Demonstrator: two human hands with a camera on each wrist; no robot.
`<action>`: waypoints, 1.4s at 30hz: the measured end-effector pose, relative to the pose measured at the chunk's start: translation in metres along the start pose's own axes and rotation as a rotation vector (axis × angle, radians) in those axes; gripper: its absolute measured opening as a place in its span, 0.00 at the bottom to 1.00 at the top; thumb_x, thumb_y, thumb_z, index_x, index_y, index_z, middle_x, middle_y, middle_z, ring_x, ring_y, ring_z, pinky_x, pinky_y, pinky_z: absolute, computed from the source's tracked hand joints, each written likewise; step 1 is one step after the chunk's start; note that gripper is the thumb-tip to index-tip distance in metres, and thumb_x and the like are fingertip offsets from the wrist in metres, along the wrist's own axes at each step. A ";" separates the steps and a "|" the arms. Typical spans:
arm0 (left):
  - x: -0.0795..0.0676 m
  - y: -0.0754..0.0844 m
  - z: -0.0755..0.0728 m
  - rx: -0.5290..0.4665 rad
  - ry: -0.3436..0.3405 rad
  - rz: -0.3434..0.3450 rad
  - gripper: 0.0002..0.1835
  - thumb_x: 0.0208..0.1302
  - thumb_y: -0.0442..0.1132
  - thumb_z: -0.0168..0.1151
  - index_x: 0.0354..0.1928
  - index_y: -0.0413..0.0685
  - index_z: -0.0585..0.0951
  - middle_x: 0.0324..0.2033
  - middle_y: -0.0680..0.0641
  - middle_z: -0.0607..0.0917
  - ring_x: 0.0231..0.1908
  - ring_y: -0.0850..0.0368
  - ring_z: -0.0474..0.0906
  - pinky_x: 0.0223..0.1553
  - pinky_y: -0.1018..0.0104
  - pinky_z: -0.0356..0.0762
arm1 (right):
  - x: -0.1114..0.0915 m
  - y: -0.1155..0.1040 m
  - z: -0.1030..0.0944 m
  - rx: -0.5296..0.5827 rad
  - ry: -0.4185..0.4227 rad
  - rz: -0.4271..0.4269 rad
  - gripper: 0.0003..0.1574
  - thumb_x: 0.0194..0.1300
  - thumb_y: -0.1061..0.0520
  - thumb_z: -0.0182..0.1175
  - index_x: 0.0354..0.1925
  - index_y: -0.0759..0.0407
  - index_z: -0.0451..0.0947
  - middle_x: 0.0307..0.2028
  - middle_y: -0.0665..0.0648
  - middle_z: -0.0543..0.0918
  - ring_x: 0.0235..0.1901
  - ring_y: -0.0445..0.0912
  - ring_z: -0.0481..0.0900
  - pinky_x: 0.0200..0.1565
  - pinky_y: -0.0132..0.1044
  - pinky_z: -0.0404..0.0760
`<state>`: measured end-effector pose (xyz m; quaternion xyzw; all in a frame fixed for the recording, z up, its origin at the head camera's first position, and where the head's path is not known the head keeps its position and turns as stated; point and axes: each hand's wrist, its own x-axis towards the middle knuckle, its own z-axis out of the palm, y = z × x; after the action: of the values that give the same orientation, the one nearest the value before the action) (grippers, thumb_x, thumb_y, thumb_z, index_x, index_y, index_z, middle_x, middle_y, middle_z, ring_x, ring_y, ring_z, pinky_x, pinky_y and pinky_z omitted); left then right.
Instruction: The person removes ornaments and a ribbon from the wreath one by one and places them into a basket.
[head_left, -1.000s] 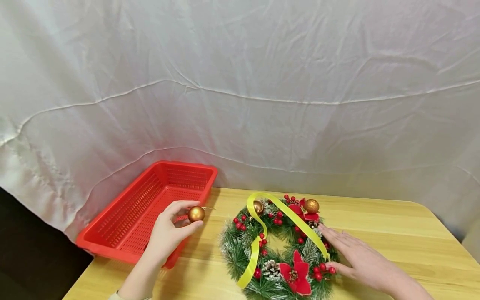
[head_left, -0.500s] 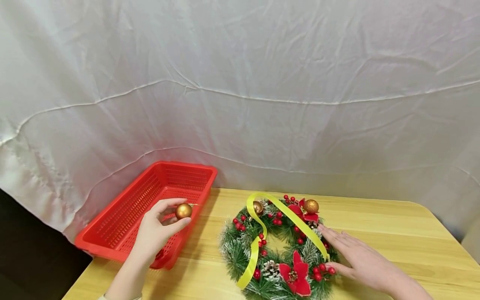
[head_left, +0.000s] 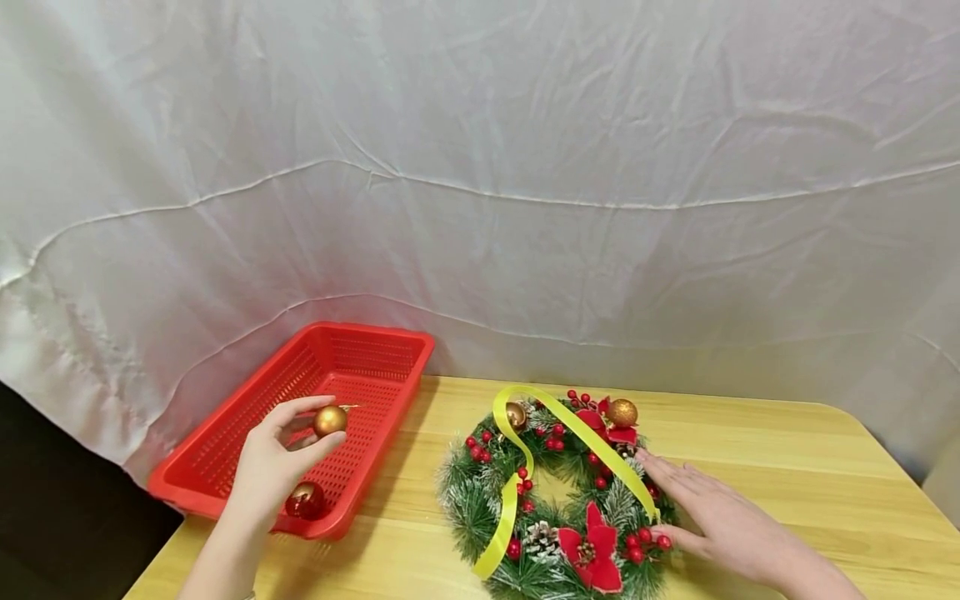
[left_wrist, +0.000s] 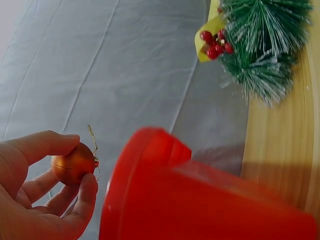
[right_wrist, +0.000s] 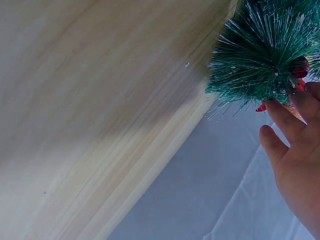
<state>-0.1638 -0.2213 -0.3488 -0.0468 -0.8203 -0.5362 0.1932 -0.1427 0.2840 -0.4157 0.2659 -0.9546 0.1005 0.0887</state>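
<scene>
Between thumb and fingers, my left hand (head_left: 273, 462) pinches a gold Christmas ball (head_left: 330, 421) with a thin gold hanging loop. In the head view it is over the red basket (head_left: 217, 505); the left wrist view shows the ball (left_wrist: 72, 165) beside the basket's red wall (left_wrist: 150, 200). Another shiny ball (head_left: 305, 500), reddish brown, lies in the basket's near end. My right hand (head_left: 708, 517) rests with extended fingers on the right side of a green wreath (head_left: 472, 517). A yellow ribbon (head_left: 573, 421) lies across the wreath.
Red berries, red flowers (head_left: 592, 550), a pinecone (head_left: 542, 540) and gold balls (head_left: 622, 412) decorate the wreath. Everything stands on a wooden table (head_left: 787, 450). Behind the table hangs a pale grey cloth (head_left: 525, 275).
My left hand has moved left with the gold ball, from the basket's right edge to over its inside. The reddish-brown ball in the basket has come into sight. My right hand has stayed put.
</scene>
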 end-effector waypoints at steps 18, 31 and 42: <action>-0.007 -0.023 -0.021 0.079 -0.055 -0.069 0.27 0.54 0.40 0.73 0.56 0.43 0.78 0.48 0.55 0.81 0.43 0.71 0.76 0.43 0.80 0.74 | 0.001 0.000 -0.001 0.002 0.001 0.000 0.50 0.63 0.31 0.55 0.74 0.46 0.51 0.67 0.55 0.66 0.63 0.56 0.67 0.59 0.13 0.32; -0.011 -0.030 -0.020 0.111 -0.062 -0.065 0.26 0.53 0.40 0.74 0.54 0.42 0.79 0.48 0.51 0.80 0.41 0.70 0.77 0.42 0.80 0.74 | 0.001 -0.001 -0.001 0.015 -0.064 0.068 0.52 0.60 0.27 0.52 0.75 0.41 0.48 0.68 0.53 0.64 0.63 0.56 0.67 0.64 0.47 0.61; -0.017 -0.032 -0.021 0.094 -0.083 -0.102 0.26 0.54 0.40 0.72 0.56 0.42 0.78 0.49 0.50 0.79 0.42 0.68 0.78 0.40 0.75 0.78 | -0.001 -0.001 -0.001 0.033 -0.036 0.055 0.51 0.61 0.29 0.54 0.75 0.42 0.48 0.67 0.55 0.66 0.62 0.61 0.68 0.59 0.56 0.66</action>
<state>-0.1519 -0.2515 -0.3747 -0.0181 -0.8532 -0.5038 0.1336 -0.1412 0.2839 -0.4148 0.2427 -0.9612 0.1139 0.0643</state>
